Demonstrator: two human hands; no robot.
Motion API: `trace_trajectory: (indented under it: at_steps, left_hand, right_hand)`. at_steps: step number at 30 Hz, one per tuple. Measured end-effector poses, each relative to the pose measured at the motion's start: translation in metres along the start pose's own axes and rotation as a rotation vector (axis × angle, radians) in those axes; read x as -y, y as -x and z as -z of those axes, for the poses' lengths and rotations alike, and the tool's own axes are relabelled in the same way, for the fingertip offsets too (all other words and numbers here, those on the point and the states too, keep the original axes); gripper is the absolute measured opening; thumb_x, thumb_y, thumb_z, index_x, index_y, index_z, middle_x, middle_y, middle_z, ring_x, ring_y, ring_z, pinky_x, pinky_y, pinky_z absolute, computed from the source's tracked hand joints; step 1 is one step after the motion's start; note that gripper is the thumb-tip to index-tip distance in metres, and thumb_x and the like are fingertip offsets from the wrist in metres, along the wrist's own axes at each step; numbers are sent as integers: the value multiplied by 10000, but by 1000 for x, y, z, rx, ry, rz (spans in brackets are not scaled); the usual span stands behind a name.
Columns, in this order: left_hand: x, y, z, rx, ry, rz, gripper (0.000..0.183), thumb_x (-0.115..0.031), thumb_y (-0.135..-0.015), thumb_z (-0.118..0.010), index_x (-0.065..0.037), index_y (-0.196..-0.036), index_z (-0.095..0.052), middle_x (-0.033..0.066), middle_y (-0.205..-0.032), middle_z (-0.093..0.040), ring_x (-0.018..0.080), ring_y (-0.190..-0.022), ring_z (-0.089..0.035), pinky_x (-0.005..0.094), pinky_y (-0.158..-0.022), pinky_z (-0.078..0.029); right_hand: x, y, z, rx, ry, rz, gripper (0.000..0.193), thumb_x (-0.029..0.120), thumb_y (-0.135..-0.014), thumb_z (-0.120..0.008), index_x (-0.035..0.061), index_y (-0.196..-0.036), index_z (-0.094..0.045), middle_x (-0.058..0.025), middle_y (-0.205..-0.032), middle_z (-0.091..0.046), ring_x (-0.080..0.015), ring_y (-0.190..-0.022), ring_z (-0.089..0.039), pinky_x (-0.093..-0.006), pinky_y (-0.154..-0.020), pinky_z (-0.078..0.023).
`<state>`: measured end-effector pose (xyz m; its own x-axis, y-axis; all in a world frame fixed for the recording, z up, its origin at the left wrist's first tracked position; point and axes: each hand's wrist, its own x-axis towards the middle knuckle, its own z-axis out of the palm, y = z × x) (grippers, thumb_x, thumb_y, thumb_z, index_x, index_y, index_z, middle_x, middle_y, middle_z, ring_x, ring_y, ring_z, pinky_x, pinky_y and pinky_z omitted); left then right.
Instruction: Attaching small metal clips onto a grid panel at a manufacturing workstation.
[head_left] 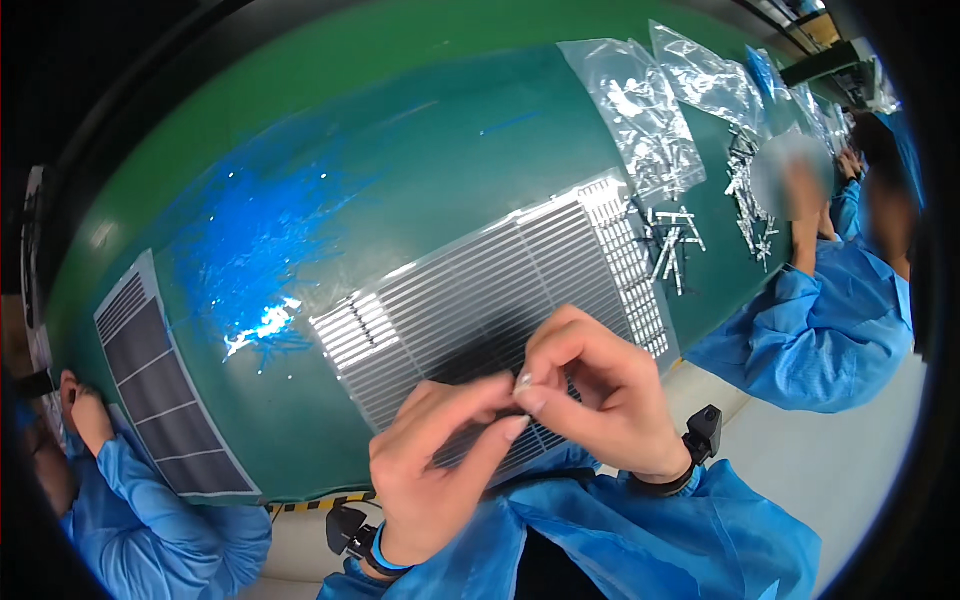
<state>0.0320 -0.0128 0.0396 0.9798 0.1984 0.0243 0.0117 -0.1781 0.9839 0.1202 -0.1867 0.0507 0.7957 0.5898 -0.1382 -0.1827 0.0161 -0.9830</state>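
My right hand (pixel 605 400) is closed in a pinch, thumb against index finger, with whatever small thing lies between the tips too little to make out. Close beside it, my left hand (pixel 430 465) has its index fingertip at that pinch, while its thumb stands apart from the index finger. Both hands are over the near edge of a slotted panel (pixel 470 280) with long parallel strips. White strip-like pieces fill its right end, and more bright strips show at its left end. My hands hide the panel's near middle.
A heap of thin blue film strips (pixel 250 240) lies left on the green table (pixel 480 90). Small black-and-white pieces (pixel 675 245) and clear plastic bags (pixel 640 110) are at right. Another slotted panel (pixel 160 385) lies before a left co-worker (pixel 165 510); another co-worker (pixel 820 330) is right.
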Motion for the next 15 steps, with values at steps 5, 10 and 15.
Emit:
trace_trajectory:
  at_steps: [5, 10, 15]
  left_hand:
    - [-8, -3, -1, -129, 33, 126, 280, 33, -776, -820, 9, -1051, -773, 94, -928, -765, 195, -795, -676, 294, -743, -530]
    - [-8, 0, 6, -57, 20, 154, 264, 35, -772, -823, -14, -1028, -778, 84, -917, -756, 181, -804, -669, 290, -715, -512]
    - [-4, 0, 7, -69, -4, 91, 207, 76, -769, -802, -23, -948, -771, 80, -866, -745, 182, -777, -657, 279, -692, -475]
  right_hand:
    - [2, 2, -13, -14, -227, -145, 107, -42, -975, -664, -22, -1074, -628, -37, -985, -648, -66, -879, -623, -232, -747, -528]
    - [-6, -1, -7, 3, 13, 21, 93, -40, -958, -682, -24, -1045, -655, -60, -981, -659, -86, -844, -633, -240, -699, -526]
    - [-6, 0, -9, 12, 20, 47, 75, -49, -936, -691, -27, -1004, -668, -79, -943, -665, -111, -800, -638, -250, -678, -517]
